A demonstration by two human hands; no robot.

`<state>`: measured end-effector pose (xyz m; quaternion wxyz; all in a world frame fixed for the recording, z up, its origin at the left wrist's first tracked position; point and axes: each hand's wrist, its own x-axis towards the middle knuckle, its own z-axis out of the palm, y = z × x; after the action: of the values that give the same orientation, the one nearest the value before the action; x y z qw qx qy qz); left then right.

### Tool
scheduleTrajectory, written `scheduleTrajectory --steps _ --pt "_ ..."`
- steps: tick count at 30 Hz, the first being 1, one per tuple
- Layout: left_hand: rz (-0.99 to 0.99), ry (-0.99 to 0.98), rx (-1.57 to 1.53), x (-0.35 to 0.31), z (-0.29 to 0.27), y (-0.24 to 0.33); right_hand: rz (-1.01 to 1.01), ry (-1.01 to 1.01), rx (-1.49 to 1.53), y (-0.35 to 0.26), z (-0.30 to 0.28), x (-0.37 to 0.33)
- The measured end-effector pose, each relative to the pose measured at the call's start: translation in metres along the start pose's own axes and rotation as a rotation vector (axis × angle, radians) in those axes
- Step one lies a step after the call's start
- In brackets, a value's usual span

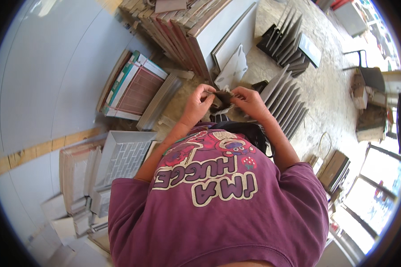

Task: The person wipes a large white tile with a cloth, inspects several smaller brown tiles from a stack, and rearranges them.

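Observation:
A ragged, dark grey-brown piece that looks like torn cardboard (223,100) is held in front of my waist. My left hand (198,106) pinches its left side between thumb and fingers. On the opposite side, my right hand (251,103) grips its edge with fingers closed. The fingertips hide part of the piece, and its exact kind is hard to make out. Just beyond it, an irregular white-grey sheet with holes (233,67) leans toward a stack of panels.
Large panels stand upright in a stack (178,33) ahead. To the left, a strapped bundle of tiles (140,91) leans by the wall. Fanned grey tiles (284,102) stand close to my right arm, darker ones (285,42) farther off. A chair (370,76) is at far right.

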<state>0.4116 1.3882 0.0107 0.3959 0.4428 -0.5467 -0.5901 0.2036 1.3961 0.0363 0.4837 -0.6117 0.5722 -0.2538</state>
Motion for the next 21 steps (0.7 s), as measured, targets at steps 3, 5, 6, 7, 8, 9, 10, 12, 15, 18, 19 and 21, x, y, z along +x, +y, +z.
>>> scheduleTrajectory --steps 3,5,6,7,8,9,10,12,15,18,19,21 --pt "0.000 -0.046 0.008 0.026 -0.022 -0.001 0.101 0.175 0.077 0.006 -0.005 0.001" --pt "-0.001 -0.079 0.086 0.046 -0.034 0.005 0.121 0.247 0.254 0.026 -0.010 0.002" --pt "0.000 -0.095 0.125 0.058 -0.039 0.009 0.130 0.282 0.341 0.034 -0.013 0.002" --pt "0.036 -0.111 0.187 0.070 -0.045 0.010 0.160 0.306 0.378 0.038 -0.016 0.003" --pt "0.052 -0.121 0.208 0.083 -0.049 0.008 0.167 0.346 0.424 0.032 -0.018 0.006" --pt "0.081 -0.134 0.261 0.098 -0.053 0.009 0.173 0.385 0.470 0.024 -0.022 0.009" --pt "0.107 -0.150 0.314 0.111 -0.054 0.012 0.182 0.426 0.516 0.020 -0.025 0.010" --pt "0.085 -0.175 0.396 0.138 -0.052 0.031 0.178 0.425 0.448 0.029 -0.036 0.014" --pt "0.145 -0.196 0.540 0.172 -0.050 0.042 0.186 0.459 0.380 0.033 -0.047 0.019" --pt "0.261 -0.262 0.653 0.206 -0.043 0.049 0.185 0.452 0.294 0.032 -0.058 0.023" --pt "0.239 -0.291 0.674 0.214 -0.039 0.056 0.195 0.456 0.247 0.030 -0.062 0.023" --pt "0.267 -0.325 0.724 0.233 -0.035 0.059 0.217 0.462 0.154 0.027 -0.069 0.024"
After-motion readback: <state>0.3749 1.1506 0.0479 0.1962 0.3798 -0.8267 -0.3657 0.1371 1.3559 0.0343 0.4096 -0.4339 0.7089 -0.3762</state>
